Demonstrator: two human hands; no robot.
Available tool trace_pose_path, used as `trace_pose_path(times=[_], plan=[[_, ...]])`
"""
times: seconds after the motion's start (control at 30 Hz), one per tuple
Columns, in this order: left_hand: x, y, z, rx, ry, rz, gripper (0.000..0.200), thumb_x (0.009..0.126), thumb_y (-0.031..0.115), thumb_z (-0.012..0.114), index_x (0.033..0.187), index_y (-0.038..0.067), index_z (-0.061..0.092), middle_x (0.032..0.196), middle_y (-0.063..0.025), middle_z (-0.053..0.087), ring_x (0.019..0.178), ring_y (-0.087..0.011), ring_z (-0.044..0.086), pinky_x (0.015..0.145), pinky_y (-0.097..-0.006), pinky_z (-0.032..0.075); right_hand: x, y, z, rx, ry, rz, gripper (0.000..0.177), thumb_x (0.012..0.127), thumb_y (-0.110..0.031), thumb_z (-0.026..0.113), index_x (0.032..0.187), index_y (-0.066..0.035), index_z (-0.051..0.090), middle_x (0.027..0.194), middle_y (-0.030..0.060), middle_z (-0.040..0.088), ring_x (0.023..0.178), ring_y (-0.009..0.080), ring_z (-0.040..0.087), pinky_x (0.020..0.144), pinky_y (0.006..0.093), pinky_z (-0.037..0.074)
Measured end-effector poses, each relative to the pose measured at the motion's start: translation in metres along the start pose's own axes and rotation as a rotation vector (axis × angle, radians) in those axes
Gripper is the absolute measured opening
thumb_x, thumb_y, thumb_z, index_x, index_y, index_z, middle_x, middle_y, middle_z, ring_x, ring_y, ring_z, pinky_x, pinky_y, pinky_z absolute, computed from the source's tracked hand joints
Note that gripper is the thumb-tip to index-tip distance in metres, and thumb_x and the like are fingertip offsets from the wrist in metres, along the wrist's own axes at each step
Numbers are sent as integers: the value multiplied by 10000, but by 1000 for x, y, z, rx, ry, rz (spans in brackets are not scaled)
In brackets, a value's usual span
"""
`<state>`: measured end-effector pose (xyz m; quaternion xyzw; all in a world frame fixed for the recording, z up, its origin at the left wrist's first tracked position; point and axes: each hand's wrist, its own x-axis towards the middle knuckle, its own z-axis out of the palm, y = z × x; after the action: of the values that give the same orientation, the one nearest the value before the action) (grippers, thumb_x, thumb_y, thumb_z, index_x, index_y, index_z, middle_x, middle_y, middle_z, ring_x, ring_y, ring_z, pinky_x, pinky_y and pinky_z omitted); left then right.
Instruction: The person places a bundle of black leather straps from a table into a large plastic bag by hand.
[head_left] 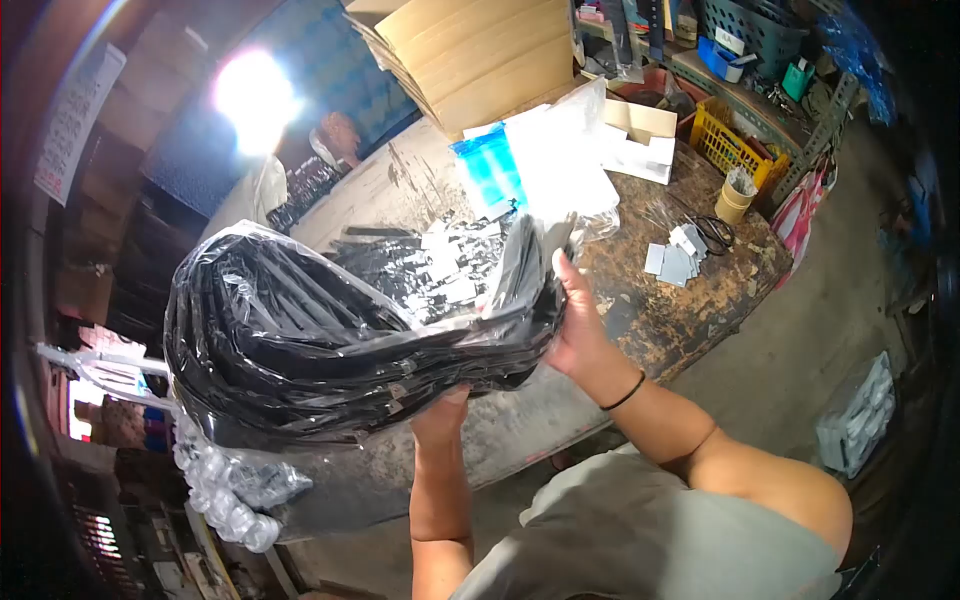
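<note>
A large clear plastic bag of black strips (300, 330), bent round in a loop, is held up over the near side of the table. My left hand (442, 412) holds it from below, with the fingers hidden under the bag. At the bag's right end, my right hand (578, 320) grips it with the thumb up along the side. Behind the bag lies a spread of black strips with white labels (450, 260). Glare on the plastic blurs the strips inside.
The worn table (690, 330) carries grey cards (675, 258), a tan cup (735, 195), a blue packet (488, 165), white plastic sheets (560, 160) and an open white box (640, 140). Cardboard (490, 60) stands behind. A yellow basket (730, 140) is right; a wrapped bundle (855, 415) lies on the floor.
</note>
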<state>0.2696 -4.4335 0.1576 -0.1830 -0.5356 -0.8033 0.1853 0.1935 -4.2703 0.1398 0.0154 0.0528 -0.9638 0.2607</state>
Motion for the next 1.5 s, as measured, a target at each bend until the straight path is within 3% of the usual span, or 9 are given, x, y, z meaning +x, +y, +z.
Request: trace_pose_path(times=[0.23,0.3,0.37,0.43,0.57,0.9,1.27,1.33,1.5], plan=[[-1,-15,-7,-211,198,10,506,723,-27,608,1211,19,483,1125,-94,565,1015,-237,564,932,-400,444,-30,-28,11,-334,79,112,484,866,-442,565,1125,-33,542,1001,93,635,906,215,618,819,405,497],[5,-16,-11,-160,221,-4,516,735,25,601,1231,20,460,1149,-87,547,1060,-252,540,941,-419,443,-32,-65,-11,-1791,-191,898,614,838,-532,547,1192,-31,532,1151,102,583,1011,229,572,856,353,476],[9,-14,-1,-140,225,-17,510,732,-35,572,1227,19,462,1124,-85,552,1041,-239,547,918,-401,457,-41,-72,19,-1784,-192,446,657,785,-529,627,1190,-18,541,1206,111,537,1025,217,548,851,344,468],[2,-28,3,-148,192,-125,422,707,-74,573,1124,-29,530,1061,-98,591,997,-206,562,897,-340,445,-28,-38,38,-1754,-517,-427,902,708,-517,720,1354,-8,349,1266,181,473,1169,238,467,976,370,371],[-8,-42,19,-53,208,-137,402,724,-55,624,1114,-14,537,1055,-75,597,953,-176,578,855,-321,466,-20,-5,34,-1943,-542,-592,684,847,-234,626,1346,78,279,1254,271,423,1157,378,449,987,399,341],[0,-25,6,112,25,-199,402,714,-46,706,1089,11,573,1050,-56,606,942,-160,568,848,-309,466,-32,23,43,-1863,-315,-508,571,900,-154,497,1349,83,235,1288,308,355,1230,441,320,1034,460,265],[21,-11,8,224,71,-101,418,700,-26,726,1082,41,569,1025,-27,590,925,-145,552,834,-297,459,-9,25,67,-1803,-512,-572,502,920,-199,434,1328,64,308,1181,251,401,1159,377,372,1019,417,281],[27,-9,13,79,57,-53,431,714,-26,708,1112,37,554,1053,-31,582,958,-155,548,853,-299,454,-12,26,72,-1712,-444,-326,559,931,-237,415,1370,56,232,1291,273,355,1259,419,292,1065,436,213],[34,-6,20,-18,67,-30,499,731,-9,695,1193,31,512,1132,-51,556,1034,-172,530,905,-327,442,-4,26,70,-1859,-515,-540,636,952,-345,364,1410,29,129,1437,272,188,1359,424,91,1097,466,86]])
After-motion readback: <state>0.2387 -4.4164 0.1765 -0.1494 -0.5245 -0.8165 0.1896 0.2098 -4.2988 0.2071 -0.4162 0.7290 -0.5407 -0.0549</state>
